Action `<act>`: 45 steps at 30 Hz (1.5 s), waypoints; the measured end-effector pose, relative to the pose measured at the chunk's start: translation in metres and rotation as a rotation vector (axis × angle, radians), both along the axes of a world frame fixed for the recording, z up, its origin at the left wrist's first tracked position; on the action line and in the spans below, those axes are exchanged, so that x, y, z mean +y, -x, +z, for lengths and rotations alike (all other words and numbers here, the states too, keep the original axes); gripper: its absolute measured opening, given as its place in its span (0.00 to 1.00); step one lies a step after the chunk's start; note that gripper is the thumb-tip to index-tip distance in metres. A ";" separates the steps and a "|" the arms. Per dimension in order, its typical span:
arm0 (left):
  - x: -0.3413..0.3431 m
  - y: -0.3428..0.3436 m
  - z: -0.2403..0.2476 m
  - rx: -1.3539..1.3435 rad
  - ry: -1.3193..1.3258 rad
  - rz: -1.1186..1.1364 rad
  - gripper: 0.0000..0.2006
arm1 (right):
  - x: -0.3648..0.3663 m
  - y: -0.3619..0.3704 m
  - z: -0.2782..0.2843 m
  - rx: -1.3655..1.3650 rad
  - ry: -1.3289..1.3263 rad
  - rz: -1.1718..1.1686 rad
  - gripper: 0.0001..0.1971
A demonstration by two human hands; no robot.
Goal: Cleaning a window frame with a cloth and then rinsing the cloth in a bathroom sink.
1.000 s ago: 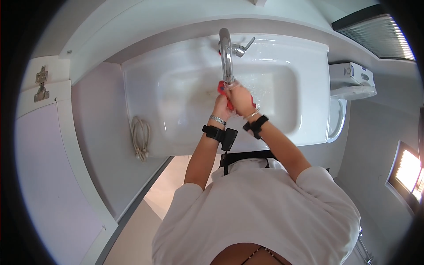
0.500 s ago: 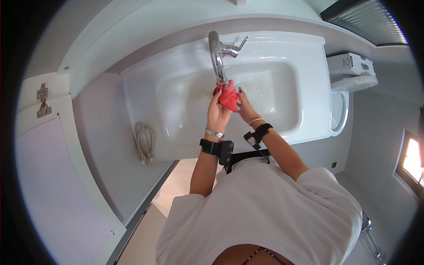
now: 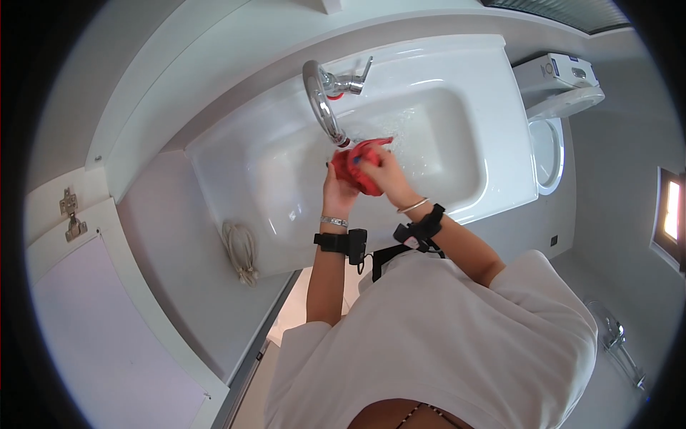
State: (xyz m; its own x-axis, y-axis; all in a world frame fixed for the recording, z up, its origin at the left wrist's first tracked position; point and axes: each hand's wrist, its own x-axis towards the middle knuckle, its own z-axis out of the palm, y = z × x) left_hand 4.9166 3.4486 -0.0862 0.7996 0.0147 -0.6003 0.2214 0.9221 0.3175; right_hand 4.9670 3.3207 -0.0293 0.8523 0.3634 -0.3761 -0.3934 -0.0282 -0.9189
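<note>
Red cloth [image 3: 359,166] bunched in both hands over the white sink [image 3: 493,154], right under the tap [image 3: 321,107]. Left hand [image 3: 339,190] & right hand [image 3: 384,174] both clenched on it. Risk: water could splash onto the worktop [image 3: 164,236] near the coiled cord [image 3: 241,250].

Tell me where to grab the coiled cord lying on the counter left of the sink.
Grip the coiled cord across its bundled middle, coming from above. It lies flat on the counter, loops long and narrow, clear of both hands at the red cloth, so a pinch across the narrow width probably gathers all strands.
</note>
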 end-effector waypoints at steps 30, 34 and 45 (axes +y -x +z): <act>-0.024 -0.023 0.012 0.195 -0.242 -0.141 0.19 | -0.014 -0.014 -0.001 -0.327 0.263 -0.170 0.15; -0.024 -0.032 0.032 0.032 -0.118 -0.132 0.20 | -0.004 -0.017 -0.021 -0.311 0.403 -0.262 0.20; -0.018 -0.028 0.063 0.144 -0.139 -0.076 0.28 | -0.005 -0.017 -0.016 -0.455 -0.076 -0.129 0.21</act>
State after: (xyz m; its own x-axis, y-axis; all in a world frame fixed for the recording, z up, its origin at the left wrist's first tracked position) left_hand 4.9445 3.4307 -0.0235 0.7075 0.0487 -0.7051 0.3408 0.8505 0.4007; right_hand 4.9839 3.3161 -0.0449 0.9643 0.2557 0.0694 0.0535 0.0685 -0.9962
